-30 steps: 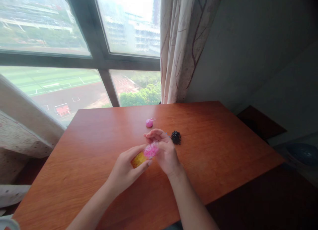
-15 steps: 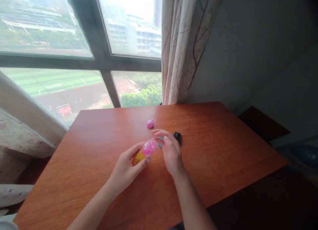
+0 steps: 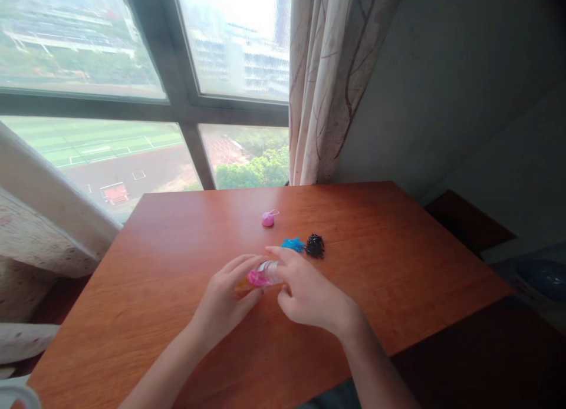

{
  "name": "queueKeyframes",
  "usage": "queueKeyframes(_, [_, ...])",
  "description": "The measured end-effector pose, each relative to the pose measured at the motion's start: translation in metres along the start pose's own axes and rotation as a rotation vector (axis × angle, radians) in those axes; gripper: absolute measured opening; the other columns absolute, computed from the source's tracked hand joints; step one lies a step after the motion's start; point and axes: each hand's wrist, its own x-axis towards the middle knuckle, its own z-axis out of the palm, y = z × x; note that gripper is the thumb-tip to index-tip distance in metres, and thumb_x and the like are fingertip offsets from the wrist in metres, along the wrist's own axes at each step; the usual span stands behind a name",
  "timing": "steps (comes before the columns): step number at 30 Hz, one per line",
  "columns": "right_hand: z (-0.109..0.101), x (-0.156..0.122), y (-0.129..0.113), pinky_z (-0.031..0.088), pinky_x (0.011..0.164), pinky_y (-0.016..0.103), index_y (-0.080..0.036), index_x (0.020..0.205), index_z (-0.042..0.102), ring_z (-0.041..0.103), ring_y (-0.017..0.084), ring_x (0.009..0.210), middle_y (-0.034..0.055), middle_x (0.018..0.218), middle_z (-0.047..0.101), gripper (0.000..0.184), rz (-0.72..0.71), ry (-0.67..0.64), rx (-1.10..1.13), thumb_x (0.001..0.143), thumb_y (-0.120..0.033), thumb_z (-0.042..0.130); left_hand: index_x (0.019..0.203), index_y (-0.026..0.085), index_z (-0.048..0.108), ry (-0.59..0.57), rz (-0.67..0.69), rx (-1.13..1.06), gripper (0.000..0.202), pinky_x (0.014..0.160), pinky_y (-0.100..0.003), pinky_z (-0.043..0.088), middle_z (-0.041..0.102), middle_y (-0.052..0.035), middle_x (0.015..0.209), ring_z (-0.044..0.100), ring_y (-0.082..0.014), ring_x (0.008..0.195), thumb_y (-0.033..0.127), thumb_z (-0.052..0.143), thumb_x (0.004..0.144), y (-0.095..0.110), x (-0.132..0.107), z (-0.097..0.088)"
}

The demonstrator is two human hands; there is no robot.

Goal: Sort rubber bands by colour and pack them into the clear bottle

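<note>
My left hand (image 3: 227,291) is wrapped round a small clear bottle (image 3: 269,272), which lies tilted with its open mouth to the right. Pink bands (image 3: 256,277) fill its middle, and yellow ones (image 3: 243,286) show lower down, partly covered by the fingers. At the mouth is my right hand (image 3: 305,285), fingers bent and closed around the opening; what its fingertips grip is hidden. Just past the right hand lie a blue pile of bands (image 3: 293,244) and a black pile of bands (image 3: 315,246). Farther back stands a pink cap (image 3: 267,219) with a loop.
The brown wooden table (image 3: 198,226) reaches back to a large window (image 3: 186,111). A patterned curtain (image 3: 318,91) hangs at its back edge. Part of a white rounded object (image 3: 20,395) shows in the bottom left corner.
My right hand has turned and come down onto the bottle's mouth. The bottle has tipped flatter, its mouth pointing right. More of the blue pile now shows.
</note>
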Motion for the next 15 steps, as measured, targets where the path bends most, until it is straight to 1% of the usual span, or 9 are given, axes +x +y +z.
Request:
queueKeyframes(2, [-0.002,-0.001,-0.002,0.029,0.117,0.040,-0.018,0.131,0.059,0.037,0.024,0.140,0.0112,0.149,0.043,0.060,0.000,-0.011,-0.021,0.074,-0.001,0.051,0.117,0.023,0.062,-0.012,0.005,-0.003,0.034,0.089,-0.028,0.052,0.068,-0.0062,0.114,0.065,-0.0184,0.103,0.014,0.062,0.084,0.001,0.000,0.000])
queueKeyframes(6, [-0.014,-0.005,-0.006,0.029,0.117,0.041,-0.026,0.127,0.063,0.036,0.023,0.140,0.0061,0.151,0.042,0.061,-0.010,-0.016,-0.029,0.074,0.001,0.050,0.115,0.022,0.063,0.010,-0.008,0.003,0.032,0.088,-0.028,0.052,0.069,-0.0060,0.112,0.066,-0.0188,0.101,0.017,0.063,0.084,0.003,0.000,0.000])
queueKeyframes(10, [-0.025,-0.010,-0.009,0.031,0.116,0.040,-0.029,0.129,0.061,0.042,0.021,0.137,0.0040,0.147,0.046,0.065,-0.005,0.033,0.007,0.074,0.002,0.047,0.115,0.022,0.063,0.010,-0.030,0.004,0.031,0.089,-0.029,0.052,0.070,-0.0066,0.113,0.067,-0.0206,0.101,0.021,0.063,0.084,0.005,0.002,-0.001])
queueKeyframes(12, [-0.027,-0.011,-0.009,0.033,0.115,0.040,-0.030,0.128,0.062,0.045,0.020,0.134,0.0037,0.145,0.049,0.065,0.002,0.064,0.020,0.074,0.003,0.047,0.115,0.023,0.063,0.008,-0.045,0.003,0.031,0.089,-0.030,0.052,0.070,-0.0066,0.113,0.067,-0.0210,0.101,0.022,0.064,0.084,0.006,0.003,-0.001])
queueKeyframes(15, [-0.025,-0.012,-0.009,0.034,0.114,0.042,-0.029,0.123,0.066,0.047,0.021,0.132,0.0040,0.142,0.052,0.061,0.009,0.096,0.019,0.074,0.004,0.047,0.114,0.022,0.063,0.011,-0.052,0.000,0.030,0.089,-0.030,0.052,0.071,-0.0066,0.112,0.067,-0.0214,0.101,0.021,0.064,0.084,0.007,0.004,-0.001])
